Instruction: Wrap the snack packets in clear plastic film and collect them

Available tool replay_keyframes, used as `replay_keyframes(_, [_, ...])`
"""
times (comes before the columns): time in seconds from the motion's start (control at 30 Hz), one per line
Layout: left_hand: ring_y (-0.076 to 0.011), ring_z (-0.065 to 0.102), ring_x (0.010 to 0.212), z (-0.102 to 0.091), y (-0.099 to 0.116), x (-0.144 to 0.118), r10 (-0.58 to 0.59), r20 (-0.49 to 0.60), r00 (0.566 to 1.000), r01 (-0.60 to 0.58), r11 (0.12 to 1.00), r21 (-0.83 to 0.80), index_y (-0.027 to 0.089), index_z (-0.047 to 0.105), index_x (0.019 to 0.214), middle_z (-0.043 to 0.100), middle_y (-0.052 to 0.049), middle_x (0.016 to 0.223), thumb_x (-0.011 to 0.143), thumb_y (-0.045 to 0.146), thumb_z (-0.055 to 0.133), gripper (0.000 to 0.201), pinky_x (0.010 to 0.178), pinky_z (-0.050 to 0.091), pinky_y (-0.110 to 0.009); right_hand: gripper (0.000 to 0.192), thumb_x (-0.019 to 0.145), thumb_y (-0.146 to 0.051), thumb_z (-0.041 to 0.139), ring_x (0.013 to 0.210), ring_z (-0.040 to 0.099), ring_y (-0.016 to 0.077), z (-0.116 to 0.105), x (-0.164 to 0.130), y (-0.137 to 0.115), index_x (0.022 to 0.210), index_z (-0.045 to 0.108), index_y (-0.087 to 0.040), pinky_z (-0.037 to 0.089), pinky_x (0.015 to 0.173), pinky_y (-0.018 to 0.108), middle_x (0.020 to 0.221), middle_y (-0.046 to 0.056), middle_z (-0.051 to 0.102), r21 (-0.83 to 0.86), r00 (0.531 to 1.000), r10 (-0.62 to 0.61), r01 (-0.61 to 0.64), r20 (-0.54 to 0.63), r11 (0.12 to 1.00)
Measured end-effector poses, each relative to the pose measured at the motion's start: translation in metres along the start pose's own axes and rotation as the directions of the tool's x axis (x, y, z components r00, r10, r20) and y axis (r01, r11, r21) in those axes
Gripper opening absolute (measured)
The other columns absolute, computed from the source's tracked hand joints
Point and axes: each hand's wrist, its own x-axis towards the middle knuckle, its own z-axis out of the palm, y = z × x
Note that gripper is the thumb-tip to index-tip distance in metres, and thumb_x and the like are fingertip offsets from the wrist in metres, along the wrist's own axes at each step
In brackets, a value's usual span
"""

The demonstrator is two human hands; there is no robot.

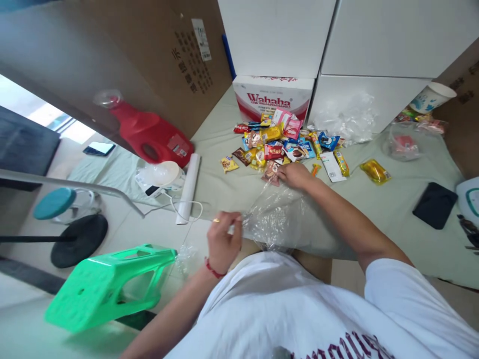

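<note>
My left hand (223, 235) pinches the edge of a clear plastic bag (279, 222), which lies crumpled over my lap and the near table edge. Beyond it, my right hand (292, 174) has its fingers closed on a brown snack packet (271, 173) at the front of a heap of wrapped snacks (275, 149). Yellow, red, pink and blue wrappers make up the heap. Beside it, to the right, lie a white card-like packet (332, 167) and a yellow packet (375, 171). Whether the bag holds anything is hard to make out.
Behind the heap stands a Wahaba-style white and red carton (273, 97), with crumpled clear plastic (346, 119) to its right. A red jug (157, 132), a paper cup (168, 175) and a white roll (188, 189) are at left. A green stool (108, 284) lies tipped on the floor.
</note>
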Motion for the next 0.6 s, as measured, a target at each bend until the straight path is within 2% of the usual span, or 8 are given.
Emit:
replay_keyframes(0.07, [-0.0230,0.067,0.091,0.027,0.021,0.005,0.114,0.163,0.980,-0.115,0.993,-0.006,0.023,0.072,0.099,0.072,-0.007,0.095,0.099,0.029,0.053,0.019,0.084,0.050,-0.038,0.034,0.102,-0.034,0.051,0.081,0.064,0.0177,-0.005,-0.011,0.003,0.098,0.076,-0.011,0.033,0.069,0.025,0.090,0.011,0.075,-0.008,0.993,0.099,-0.100,-0.061,0.995])
replay_keyframes(0.13, [-0.0274,0.067,0.108,0.057,0.031,0.011,0.146,0.259,0.955,-0.169,0.983,0.070,0.022,0.071,0.112,0.074,-0.011,0.111,0.101,0.032,0.051,0.025,0.094,0.050,-0.043,0.033,0.100,-0.032,0.049,0.074,0.062,0.0177,-0.008,-0.034,0.011,0.092,0.074,-0.013,0.033,0.066,0.026,0.082,0.010,0.073,0.022,0.970,0.209,-0.208,-0.122,0.978])
replay_keyframes(0.23, [-0.0309,0.056,0.135,0.093,0.027,0.019,0.109,0.313,0.943,-0.184,0.958,0.221,0.019,0.063,0.134,0.066,-0.016,0.139,0.104,0.034,0.043,0.039,0.113,0.039,-0.054,0.031,0.097,-0.034,0.050,0.064,0.059,0.0175,-0.001,-0.084,0.025,0.074,0.066,-0.018,0.036,0.062,0.027,0.065,0.005,0.067,0.223,0.878,0.445,-0.404,-0.178,0.887])
replay_keyframes(0.33, [-0.0336,0.042,0.150,0.108,0.011,0.022,0.099,0.405,0.909,-0.245,0.912,0.328,0.021,0.052,0.150,0.051,-0.017,0.158,0.104,0.037,0.041,0.050,0.123,0.022,-0.064,0.034,0.094,-0.044,0.050,0.053,0.056,0.0159,0.012,-0.136,0.031,0.070,0.059,-0.021,0.041,0.057,0.027,0.055,0.000,0.060,0.550,0.734,0.671,-0.518,-0.107,0.655])
replay_keyframes(0.4, [-0.0368,0.035,0.154,0.108,0.000,0.017,0.118,0.500,0.858,-0.323,0.880,0.347,0.025,0.047,0.156,0.042,-0.015,0.165,0.102,0.040,0.045,0.055,0.122,0.017,-0.070,0.034,0.089,-0.052,0.056,0.047,0.052,0.0144,0.018,-0.162,0.029,0.075,0.059,-0.022,0.040,0.049,0.026,0.056,-0.002,0.060,0.748,0.656,0.754,-0.486,-0.030,0.452])
replay_keyframes(0.43, [-0.0383,0.032,0.155,0.105,-0.006,0.014,0.125,0.538,0.833,-0.354,0.868,0.347,0.028,0.046,0.157,0.039,-0.014,0.167,0.102,0.042,0.047,0.057,0.121,0.016,-0.072,0.035,0.085,-0.055,0.061,0.045,0.050,0.0135,0.018,-0.170,0.028,0.077,0.060,-0.022,0.039,0.045,0.025,0.058,-0.002,0.060,0.818,0.640,0.768,-0.443,0.001,0.368])
replay_keyframes(0.5, [-0.0393,0.030,0.156,0.096,-0.015,0.007,0.119,0.577,0.808,-0.375,0.860,0.347,0.030,0.043,0.158,0.035,-0.013,0.169,0.102,0.045,0.046,0.059,0.120,0.016,-0.074,0.038,0.078,-0.058,0.070,0.044,0.049,0.0119,0.011,-0.178,0.024,0.081,0.062,-0.021,0.037,0.041,0.024,0.062,-0.002,0.062,0.895,0.661,0.749,-0.360,0.045,0.263])
replay_keyframes(0.6, [-0.0349,0.038,0.152,0.080,-0.022,0.005,0.084,0.549,0.832,-0.312,0.889,0.337,0.029,0.043,0.158,0.044,-0.013,0.164,0.105,0.044,0.038,0.055,0.119,0.023,-0.069,0.041,0.075,-0.056,0.079,0.044,0.050,0.0093,-0.009,-0.171,0.025,0.087,0.066,-0.019,0.038,0.038,0.020,0.070,0.002,0.070,0.936,0.741,0.649,-0.328,0.171,0.128])
